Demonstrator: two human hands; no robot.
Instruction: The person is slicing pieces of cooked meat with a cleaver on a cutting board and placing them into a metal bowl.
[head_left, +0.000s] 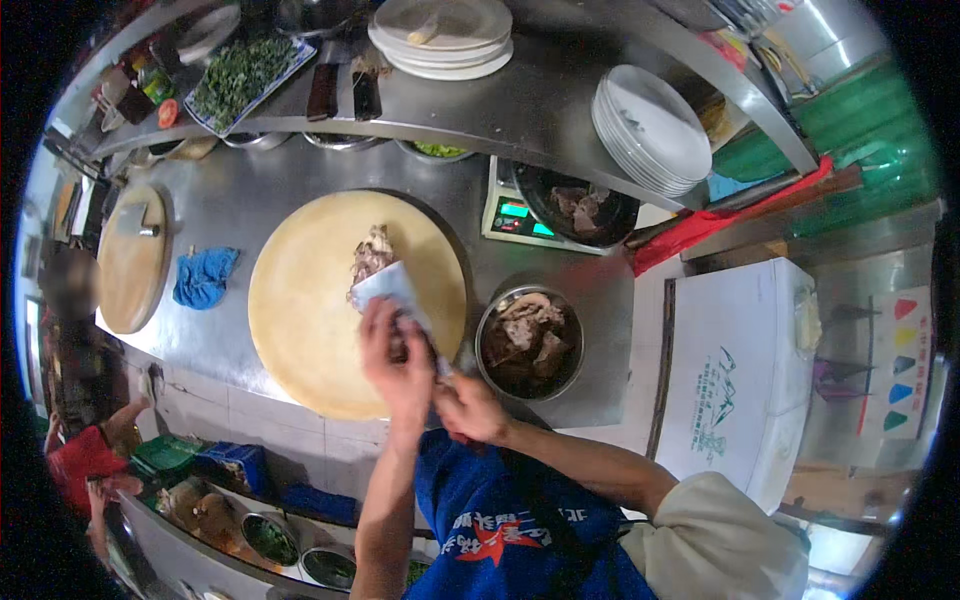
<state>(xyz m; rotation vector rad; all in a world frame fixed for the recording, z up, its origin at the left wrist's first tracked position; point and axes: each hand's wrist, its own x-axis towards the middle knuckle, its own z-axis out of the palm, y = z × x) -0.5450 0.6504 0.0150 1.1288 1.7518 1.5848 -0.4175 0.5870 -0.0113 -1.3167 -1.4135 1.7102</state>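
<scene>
My right hand (472, 409) grips the handle of a cleaver, its broad blade (397, 286) reaching up and left over a round, pale chopping board (300, 315). Against the lower part of the blade, my left hand (391, 349) has its fingers curled. Something dark brown shows between those fingers, too blurred to tell whether I hold it. Chopped cooked meat (373, 251) lies in a heap on the board, partly behind the blade. To the right of the board stands a round metal bowl (481, 352) holding larger pieces of meat (529, 330).
A digital scale (499, 221) bears a black bowl (626, 225) of meat. Stacked plates (442, 34) and a tray of chopped greens (247, 79) rest on the overhanging shelf (547, 127). Leftward lie a blue cloth (205, 277) and another board (127, 277) with a cleaver (133, 221). A person (86, 469) is at lower left.
</scene>
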